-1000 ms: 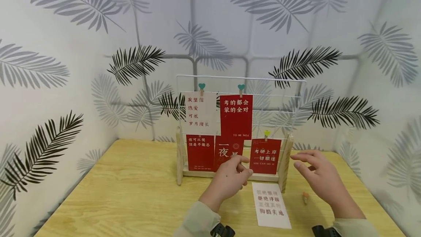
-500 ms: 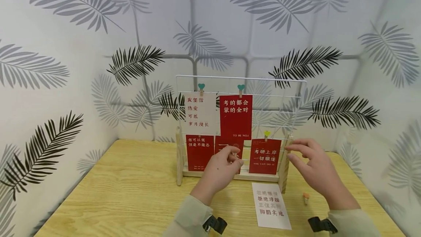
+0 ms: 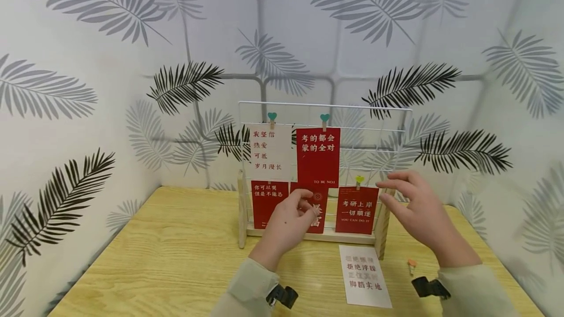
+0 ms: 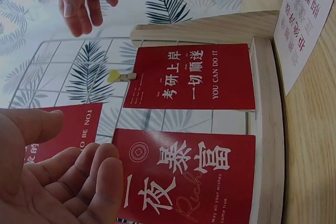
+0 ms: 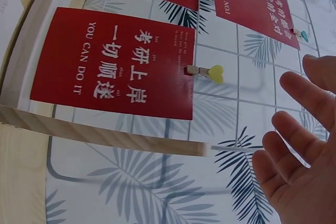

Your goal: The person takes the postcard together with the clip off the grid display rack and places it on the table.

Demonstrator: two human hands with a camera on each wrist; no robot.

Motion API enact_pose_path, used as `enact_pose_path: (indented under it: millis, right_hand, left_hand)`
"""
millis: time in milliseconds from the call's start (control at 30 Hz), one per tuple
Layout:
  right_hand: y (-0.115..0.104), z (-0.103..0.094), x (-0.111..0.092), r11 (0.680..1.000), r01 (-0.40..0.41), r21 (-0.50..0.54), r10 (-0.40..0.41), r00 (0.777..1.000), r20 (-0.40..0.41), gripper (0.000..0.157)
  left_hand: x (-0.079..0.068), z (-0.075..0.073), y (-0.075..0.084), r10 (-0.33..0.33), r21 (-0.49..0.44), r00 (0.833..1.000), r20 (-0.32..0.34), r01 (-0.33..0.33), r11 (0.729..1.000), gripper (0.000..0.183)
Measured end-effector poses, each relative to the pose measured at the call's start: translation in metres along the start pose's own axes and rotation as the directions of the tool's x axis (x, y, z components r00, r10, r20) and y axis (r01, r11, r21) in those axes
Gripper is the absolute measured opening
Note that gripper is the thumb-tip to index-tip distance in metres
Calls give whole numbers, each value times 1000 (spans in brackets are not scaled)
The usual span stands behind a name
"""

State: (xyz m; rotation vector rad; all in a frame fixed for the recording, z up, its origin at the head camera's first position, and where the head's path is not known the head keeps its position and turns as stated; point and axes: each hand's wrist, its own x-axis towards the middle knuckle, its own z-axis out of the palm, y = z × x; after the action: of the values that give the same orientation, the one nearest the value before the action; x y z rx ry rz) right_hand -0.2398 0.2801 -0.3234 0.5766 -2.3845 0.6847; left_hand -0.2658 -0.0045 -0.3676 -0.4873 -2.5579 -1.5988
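A white wire grid rack [image 3: 365, 160] with a wooden base stands on the table, hung with red and white cards. In the head view my left hand [image 3: 286, 224] is in front of the lower middle red card [image 3: 318, 224], fingers loosely bent and holding nothing. My right hand [image 3: 418, 214] is beside the rack's right post, its fingers and thumb apart with nothing between them. Nearest to it is the lower right red card [image 3: 356, 212], pinned by a wooden clip with a yellow-green heart [image 5: 216, 74]. Whether either hand touches the rack is hard to tell.
A white card [image 3: 364, 278] with printed characters lies on the table before the rack. Right of it is a small clip with an orange top [image 3: 411, 264]. Teal heart clips [image 3: 324, 118] hold the upper cards. A leaf-patterned wall [image 3: 291, 23] stands behind.
My left hand has shifted left, from between the lower cards to before the middle one. The right hand has moved left and slightly up, towards the rack's right post. The cards stay in place.
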Motion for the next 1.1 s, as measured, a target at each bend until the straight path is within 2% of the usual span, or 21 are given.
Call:
enact_pose_path:
  millis: [300, 500, 667, 867, 1100]
  right_hand:
    - [-10, -6, 18, 997, 48, -66, -49, 998, -26, 24]
    - [-16, -10, 30, 995, 74, -73, -77, 996, -48, 24]
    - [-20, -15, 34, 990, 102, -95, -109, 992, -67, 25]
    - [-26, -21, 44, 986, 108, -123, -116, 991, -63, 25]
    - [-36, -27, 61, 973, 152, -172, -165, 984, -62, 25]
  left_hand:
    - [3, -9, 2, 10, 2, 999, -32, -10, 1000, 46]
    - [5, -16, 5, 42, 7, 997, -59, -42, 999, 45]
    - [6, -19, 7, 42, 15, 997, -62, -42, 999, 45]
    - [8, -23, 8, 60, 23, 996, -70, -58, 998, 46]
    - [12, -32, 14, 65, 43, 994, -93, -61, 997, 50]
